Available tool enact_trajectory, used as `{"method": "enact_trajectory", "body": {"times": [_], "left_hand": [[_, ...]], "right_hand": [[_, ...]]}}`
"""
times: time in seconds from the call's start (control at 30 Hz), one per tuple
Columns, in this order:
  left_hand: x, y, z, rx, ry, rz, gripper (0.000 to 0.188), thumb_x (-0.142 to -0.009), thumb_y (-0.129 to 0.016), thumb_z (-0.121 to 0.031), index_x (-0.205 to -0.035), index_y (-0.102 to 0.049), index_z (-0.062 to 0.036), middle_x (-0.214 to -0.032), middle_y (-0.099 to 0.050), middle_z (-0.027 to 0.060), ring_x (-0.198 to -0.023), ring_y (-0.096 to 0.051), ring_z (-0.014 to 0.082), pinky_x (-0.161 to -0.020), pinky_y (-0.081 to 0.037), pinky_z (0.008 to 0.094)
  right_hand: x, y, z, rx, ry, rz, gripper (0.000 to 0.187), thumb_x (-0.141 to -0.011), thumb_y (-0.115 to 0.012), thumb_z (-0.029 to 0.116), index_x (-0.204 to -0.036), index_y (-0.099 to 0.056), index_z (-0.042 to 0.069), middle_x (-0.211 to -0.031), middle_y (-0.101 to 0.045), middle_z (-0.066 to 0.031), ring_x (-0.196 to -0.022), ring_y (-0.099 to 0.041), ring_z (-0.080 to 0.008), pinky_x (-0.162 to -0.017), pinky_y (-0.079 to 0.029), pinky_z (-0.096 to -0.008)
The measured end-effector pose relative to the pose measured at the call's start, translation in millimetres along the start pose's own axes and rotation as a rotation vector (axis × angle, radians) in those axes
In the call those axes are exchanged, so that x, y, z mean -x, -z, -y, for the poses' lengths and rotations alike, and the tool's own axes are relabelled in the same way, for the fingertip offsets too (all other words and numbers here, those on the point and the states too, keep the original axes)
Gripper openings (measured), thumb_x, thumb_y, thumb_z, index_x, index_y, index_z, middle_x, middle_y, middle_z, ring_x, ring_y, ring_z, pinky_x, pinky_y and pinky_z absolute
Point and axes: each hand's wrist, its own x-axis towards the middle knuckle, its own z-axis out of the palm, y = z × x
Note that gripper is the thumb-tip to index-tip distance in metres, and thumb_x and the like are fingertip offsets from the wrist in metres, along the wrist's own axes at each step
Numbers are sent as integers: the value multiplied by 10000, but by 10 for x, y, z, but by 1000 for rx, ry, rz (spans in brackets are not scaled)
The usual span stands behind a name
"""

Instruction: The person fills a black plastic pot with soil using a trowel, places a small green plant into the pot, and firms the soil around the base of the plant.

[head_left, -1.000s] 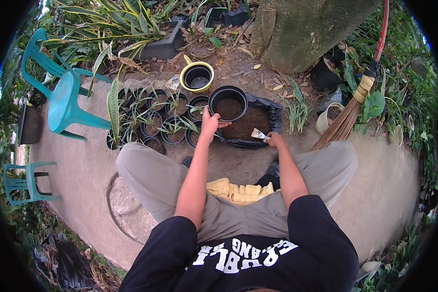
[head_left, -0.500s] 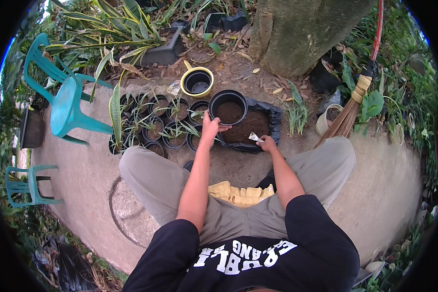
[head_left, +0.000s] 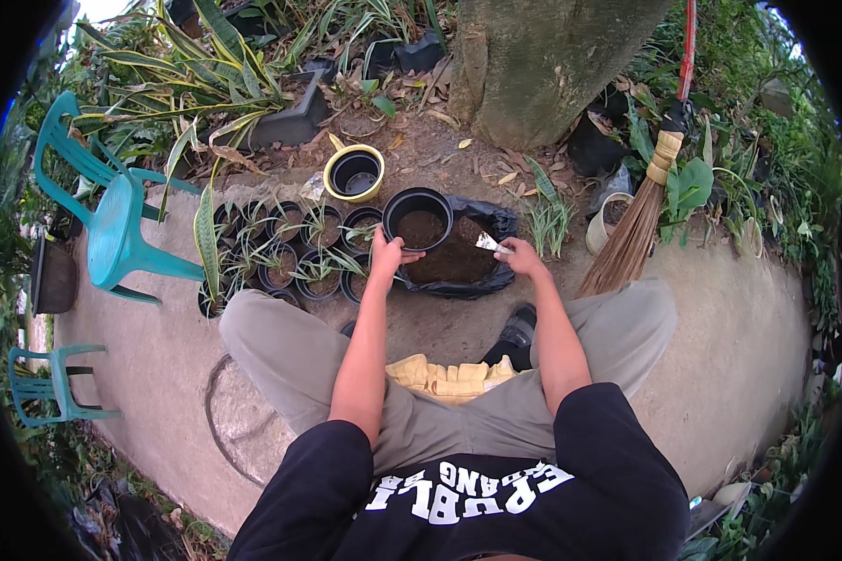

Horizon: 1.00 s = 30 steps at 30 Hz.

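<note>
A round black plant pot [head_left: 418,222] with dark soil in the bottom hangs over the left part of a soil-filled black plastic liner [head_left: 507,222]. My left hand [head_left: 389,254] is closed on the pot's near left side, thumb up by the rim. At the liner's right edge, my right hand [head_left: 522,258] grips a small trowel [head_left: 488,243] by its handle. Its pale, soil-smeared blade points left over the soil, toward the pot. Left of the pot stand several small black pots [head_left: 320,229] with spiky green seedlings.
A yellow pot [head_left: 354,174] with a black pot inside stands beyond the seedlings. Right of the liner are a loose green plant [head_left: 546,224], a stick broom [head_left: 627,224] and a whitish pot [head_left: 608,222]. A teal chair [head_left: 122,224] stands left; a tree trunk [head_left: 543,75] rises behind.
My right hand has moved the trowel rightward and a little away from me relative to the liner. My left hand keeps the pot in nearly the same place. The whole view has shifted slightly.
</note>
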Motion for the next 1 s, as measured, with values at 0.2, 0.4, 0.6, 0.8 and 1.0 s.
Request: {"method": "enact_trajectory", "body": {"times": [0.2, 0.4, 0.6, 0.8, 1.0], "left_hand": [[-4, -83, -10, -9, 49, -23, 522, -868, -348, 39, -1366, -207, -28, -1123, -590, 267, -755, -709, 372, -632, -611, 385], [-25, -93, 20, -44, 66, 74, 668, -860, -349, 33, -1464, -71, -40, -1138, -584, 295, -753, -707, 375, -656, -608, 403], [-14, -108, 37, -35, 67, 68, 636, -855, -361, 33, -1439, -113, -26, -1115, -595, 283, -763, -706, 382, -668, -610, 405], [-29, -72, 38, -14, 31, 27, 611, -860, -354, 39, -1430, -145, -31, -1145, -580, 280, -760, -705, 384, -663, -617, 409], [-1, -130, 29, -10, 16, 34, 514, -856, -370, 44, -1352, -245, -5, -1099, -600, 266, -773, -704, 391, -671, -620, 404]], "right_hand": [[27, 584, 521, 22, 110, -74, 388, -812, -745, 245, -1109, -643, 18, -1038, -684, -164, -977, -644, -280, -880, -474, -373], [118, 711, 1169, 8, 204, -164, 380, -832, -723, 263, -1109, -641, 16, -1052, -682, -173, -996, -645, -302, -881, -475, -381], [166, 537, 1449, -29, 221, -177, 361, -839, -718, 258, -1099, -645, 19, -1046, -686, -161, -995, -648, -296, -880, -478, -376], [220, 424, 1635, 74, 126, -194, 337, -834, -721, 262, -1122, -656, 100, -1067, -687, -168, -1038, -632, -360, -889, -480, -435], [266, 450, 1687, 77, 148, -258, 337, -827, -726, 237, -1115, -650, 79, -1052, -690, -164, -1024, -635, -355, -872, -482, -425]]}}
